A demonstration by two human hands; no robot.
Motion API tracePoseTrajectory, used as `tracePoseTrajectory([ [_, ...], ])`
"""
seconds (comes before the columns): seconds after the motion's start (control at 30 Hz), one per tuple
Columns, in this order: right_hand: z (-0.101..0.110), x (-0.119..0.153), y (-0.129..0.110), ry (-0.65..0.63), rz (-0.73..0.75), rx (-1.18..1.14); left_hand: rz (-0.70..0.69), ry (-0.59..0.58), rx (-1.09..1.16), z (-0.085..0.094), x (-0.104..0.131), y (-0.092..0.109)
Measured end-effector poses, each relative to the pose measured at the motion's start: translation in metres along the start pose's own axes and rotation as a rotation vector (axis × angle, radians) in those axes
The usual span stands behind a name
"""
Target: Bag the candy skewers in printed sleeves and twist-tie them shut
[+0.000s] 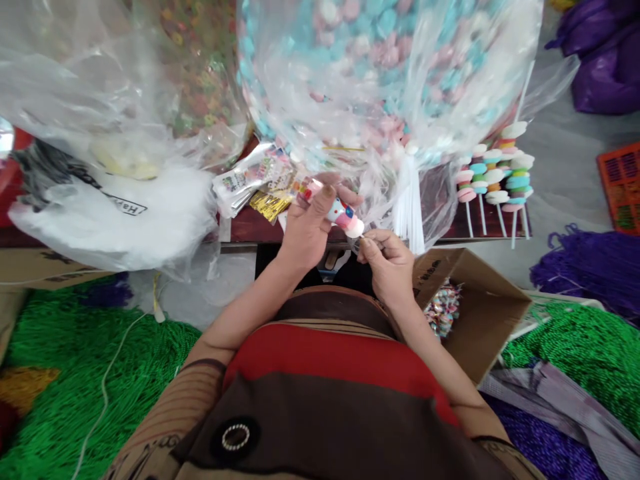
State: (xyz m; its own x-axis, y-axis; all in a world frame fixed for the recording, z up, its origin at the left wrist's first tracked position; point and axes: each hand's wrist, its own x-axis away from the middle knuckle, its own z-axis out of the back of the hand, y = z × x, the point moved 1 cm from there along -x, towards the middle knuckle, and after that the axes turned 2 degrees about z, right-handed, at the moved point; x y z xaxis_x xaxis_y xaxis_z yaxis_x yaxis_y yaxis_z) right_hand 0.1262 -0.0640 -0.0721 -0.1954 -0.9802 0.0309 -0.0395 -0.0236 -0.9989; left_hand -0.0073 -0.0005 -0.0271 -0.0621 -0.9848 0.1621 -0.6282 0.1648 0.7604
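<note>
My left hand (313, 223) is closed around a marshmallow skewer (345, 217) that has a printed wrapper over its upper part. Bare pink and white pieces show at its lower end. Beside it, my right hand (387, 257) pinches just below the white end, where the stick seems to be; the fingers mostly hide it. Left of my hands lie silvery printed wrappers (240, 187) and a bunch of gold ties (270, 205). A bundle of white sticks (409, 200) lies to the right, near the table edge.
A large clear bag of pastel marshmallows (385, 73) fills the table's back. Several unwrapped marshmallow skewers (495, 170) lie at the right end. Below, a cardboard box (485, 320) holds wrapped pieces. A white plastic bag (135, 220) lies left. Green cords (115, 360) cover the floor.
</note>
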Motion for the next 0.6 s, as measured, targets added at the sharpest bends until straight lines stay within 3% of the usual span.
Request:
tracePoseTrajectory([
  [0.13,-0.008,0.001,-0.005,-0.074,-0.049,-0.078,0.066,-0.032,-0.059,-0.004,0.005,-0.015],
  [0.33,0.000,-0.001,-0.010,-0.124,-0.032,0.030,0.087,0.018,-0.071,0.001,0.000,-0.010],
  [0.5,-0.004,0.000,-0.014,-0.072,-0.002,0.014,0.204,-0.209,-0.057,0.006,0.006,-0.020],
  [0.6,-0.004,0.000,-0.013,-0.063,-0.003,0.008,0.170,-0.205,0.015,0.007,0.004,-0.009],
])
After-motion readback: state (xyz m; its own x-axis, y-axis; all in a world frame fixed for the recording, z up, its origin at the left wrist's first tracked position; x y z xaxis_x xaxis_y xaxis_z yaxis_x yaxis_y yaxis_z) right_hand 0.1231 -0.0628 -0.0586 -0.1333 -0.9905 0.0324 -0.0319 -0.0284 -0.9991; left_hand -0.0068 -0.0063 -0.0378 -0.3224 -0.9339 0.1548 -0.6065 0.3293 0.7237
